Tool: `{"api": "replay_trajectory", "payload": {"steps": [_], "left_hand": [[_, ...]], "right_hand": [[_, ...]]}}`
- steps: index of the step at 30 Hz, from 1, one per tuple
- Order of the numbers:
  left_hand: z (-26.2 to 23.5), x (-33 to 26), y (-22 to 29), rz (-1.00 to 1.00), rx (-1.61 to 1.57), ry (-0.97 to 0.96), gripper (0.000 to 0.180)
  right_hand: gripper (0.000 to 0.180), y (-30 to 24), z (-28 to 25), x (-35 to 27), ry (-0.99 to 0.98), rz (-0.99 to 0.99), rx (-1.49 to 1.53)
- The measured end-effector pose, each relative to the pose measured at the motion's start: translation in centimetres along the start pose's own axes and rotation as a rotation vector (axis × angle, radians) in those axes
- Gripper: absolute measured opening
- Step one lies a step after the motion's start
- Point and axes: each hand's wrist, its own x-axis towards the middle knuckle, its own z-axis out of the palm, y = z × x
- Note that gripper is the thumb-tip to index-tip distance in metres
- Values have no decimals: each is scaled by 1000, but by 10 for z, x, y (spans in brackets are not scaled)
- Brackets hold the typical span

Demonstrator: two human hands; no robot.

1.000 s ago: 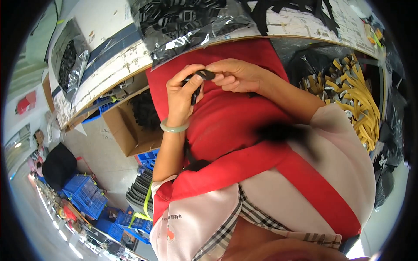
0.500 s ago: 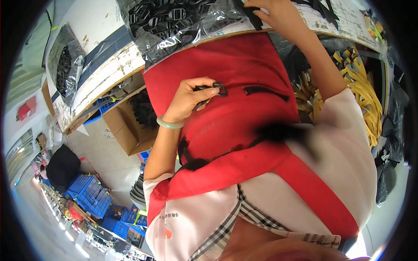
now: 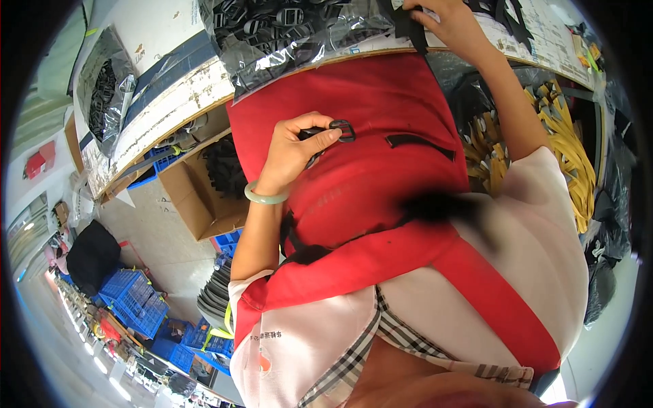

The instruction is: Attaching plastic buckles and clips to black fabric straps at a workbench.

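Note:
My left hand (image 3: 292, 153), with a pale green bangle on the wrist, is closed on a small black plastic buckle (image 3: 342, 129) and holds it against my red apron (image 3: 381, 190). My right hand (image 3: 452, 27) is stretched up to the workbench edge (image 3: 170, 115), its fingers pinching a black webbing strap (image 3: 408, 27) that hangs over the edge. Just left of that hand, a clear plastic bag full of black buckles (image 3: 286, 34) lies on the bench.
Under the bench stands an open cardboard box (image 3: 197, 197) with black parts in it. A bundle of yellow straps (image 3: 564, 149) hangs at the right. Blue crates (image 3: 136, 299) sit on the floor at lower left. Another bag of black parts (image 3: 102, 88) lies at the bench's left end.
Both hands were together on the buckle at my chest. My right hand has since let go and risen to the bench and the strap. My left hand has kept the buckle.

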Motion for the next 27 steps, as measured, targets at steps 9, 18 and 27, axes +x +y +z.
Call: {"api": "replay_trajectory", "payload": {"steps": [9,18,27], "left_hand": [[2,-4,-4,-46,96,-38,6],[6,-1,-1,7,125,72,7],[3,-2,22,223,145,304,9]], "right_hand": [[35,-7,-6,-21,-147,12,62],[23,-23,-1,-15,-8,45,157],[22,-148,19,-10,-133,296,677]]}}
